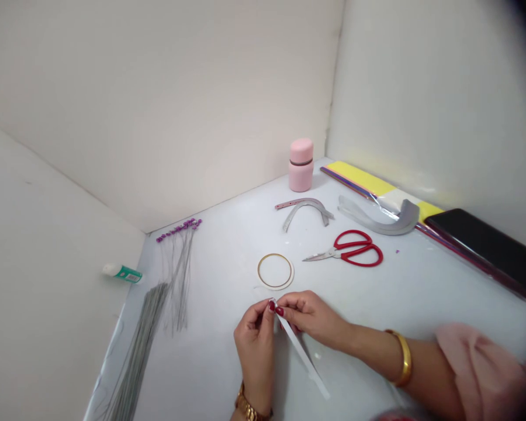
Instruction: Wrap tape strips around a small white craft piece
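Near the front middle of the table, my left hand and my right hand meet fingertip to fingertip. Both are closed in a pinch on the upper end of a white paper strip, whose free end slants down to the right. What exactly lies between the fingertips is too small to tell. Just beyond my hands lies a thin roll of tape with a brown inner ring. Scissors with red handles rest beyond my right hand, their blades pointing left.
To the left lie a bundle of grey wires and wire stems with purple tips. A glue bottle lies at the left edge. Further back are a pink jar, curved strips, a clear-wrapped pack and a black phone.
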The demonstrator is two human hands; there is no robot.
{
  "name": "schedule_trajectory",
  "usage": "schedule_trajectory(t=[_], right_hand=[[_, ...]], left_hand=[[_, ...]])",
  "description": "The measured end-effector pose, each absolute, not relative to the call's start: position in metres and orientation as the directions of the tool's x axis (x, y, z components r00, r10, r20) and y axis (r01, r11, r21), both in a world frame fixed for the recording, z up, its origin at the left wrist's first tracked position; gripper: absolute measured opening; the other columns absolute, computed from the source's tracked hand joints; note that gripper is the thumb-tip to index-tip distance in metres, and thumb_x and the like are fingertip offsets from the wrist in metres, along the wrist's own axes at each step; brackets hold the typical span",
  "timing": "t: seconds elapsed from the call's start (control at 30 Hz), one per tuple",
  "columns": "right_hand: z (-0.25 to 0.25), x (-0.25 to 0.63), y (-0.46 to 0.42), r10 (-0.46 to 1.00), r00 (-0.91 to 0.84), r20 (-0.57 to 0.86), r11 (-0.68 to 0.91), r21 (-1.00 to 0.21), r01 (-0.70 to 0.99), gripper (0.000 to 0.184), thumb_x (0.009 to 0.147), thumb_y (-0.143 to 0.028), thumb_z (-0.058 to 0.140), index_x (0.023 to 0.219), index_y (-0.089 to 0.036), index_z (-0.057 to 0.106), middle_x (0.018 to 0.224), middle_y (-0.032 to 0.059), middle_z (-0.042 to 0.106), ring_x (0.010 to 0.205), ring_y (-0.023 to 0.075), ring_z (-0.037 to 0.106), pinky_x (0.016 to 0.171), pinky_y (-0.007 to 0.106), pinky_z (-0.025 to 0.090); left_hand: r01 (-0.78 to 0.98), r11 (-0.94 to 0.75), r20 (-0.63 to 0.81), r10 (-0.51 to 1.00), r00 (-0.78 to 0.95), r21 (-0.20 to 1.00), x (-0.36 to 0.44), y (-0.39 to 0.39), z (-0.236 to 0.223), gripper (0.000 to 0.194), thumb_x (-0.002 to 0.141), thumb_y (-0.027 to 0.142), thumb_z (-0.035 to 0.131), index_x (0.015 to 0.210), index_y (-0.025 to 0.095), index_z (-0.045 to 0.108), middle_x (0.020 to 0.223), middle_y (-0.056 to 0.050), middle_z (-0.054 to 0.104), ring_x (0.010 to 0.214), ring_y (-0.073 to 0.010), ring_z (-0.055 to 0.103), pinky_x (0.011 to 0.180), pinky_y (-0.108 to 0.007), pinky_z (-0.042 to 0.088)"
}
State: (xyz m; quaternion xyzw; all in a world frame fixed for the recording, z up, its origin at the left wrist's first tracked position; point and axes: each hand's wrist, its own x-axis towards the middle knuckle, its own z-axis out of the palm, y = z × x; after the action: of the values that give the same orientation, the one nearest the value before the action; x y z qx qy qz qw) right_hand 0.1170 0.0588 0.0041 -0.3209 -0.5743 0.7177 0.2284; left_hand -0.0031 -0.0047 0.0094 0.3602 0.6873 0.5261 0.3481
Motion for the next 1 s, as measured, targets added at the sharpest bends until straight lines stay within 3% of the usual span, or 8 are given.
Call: schedule_trajectory(t=[0.5, 0.7, 1.0], right_hand=[[0.002, 0.117, 0.06, 0.701, -0.674, -0.232, -0.315, -0.949, -0.001, 0.028, 0.078, -0.039, 0.054, 0.071, -0.013, 0.059, 0.051, -0.0043, 0.046, 0.045, 0.0065, 0.041, 0.045, 0.018, 0.032], [0.003, 0.116, 0.061, 0.71, -0.656, -0.255, -0.341, -0.94, -0.003, 0.024, 0.076, -0.035, 0.057, 0.065, -0.013, 0.056, 0.048, -0.0057, 0.043, 0.044, 0.0058, 0.038, 0.042, 0.017, 0.028], [0.006, 0.118, 0.065, 0.686, -0.675, -0.27, -0.374, -0.927, -0.01, 0.028, 0.074, -0.04, 0.056, 0.073, -0.012, 0.057, 0.046, -0.0048, 0.049, 0.041, 0.0064, 0.04, 0.043, 0.018, 0.028]], left_hand=[[0.398, 0.037, 0.149, 0.893, -0.425, 0.917, -0.003, -0.009, 0.008, 0.014, 0.077, 0.02, 0.055, 0.084, 0.02, 0.068, 0.085, -0.007, 0.07, 0.079, -0.0209, 0.063, 0.074, -0.031, 0.047], [0.544, -0.102, 0.292, 0.916, -0.275, 0.833, -0.009, -0.009, 0.013, 0.022, 0.077, 0.013, 0.055, 0.09, 0.024, 0.068, 0.087, -0.006, 0.07, 0.082, -0.0203, 0.062, 0.077, -0.032, 0.046], [0.578, -0.189, 0.324, 0.936, -0.14, 0.794, -0.013, -0.007, 0.014, 0.031, 0.076, 0.009, 0.053, 0.099, 0.025, 0.066, 0.097, -0.008, 0.068, 0.091, -0.0225, 0.059, 0.083, -0.037, 0.045]])
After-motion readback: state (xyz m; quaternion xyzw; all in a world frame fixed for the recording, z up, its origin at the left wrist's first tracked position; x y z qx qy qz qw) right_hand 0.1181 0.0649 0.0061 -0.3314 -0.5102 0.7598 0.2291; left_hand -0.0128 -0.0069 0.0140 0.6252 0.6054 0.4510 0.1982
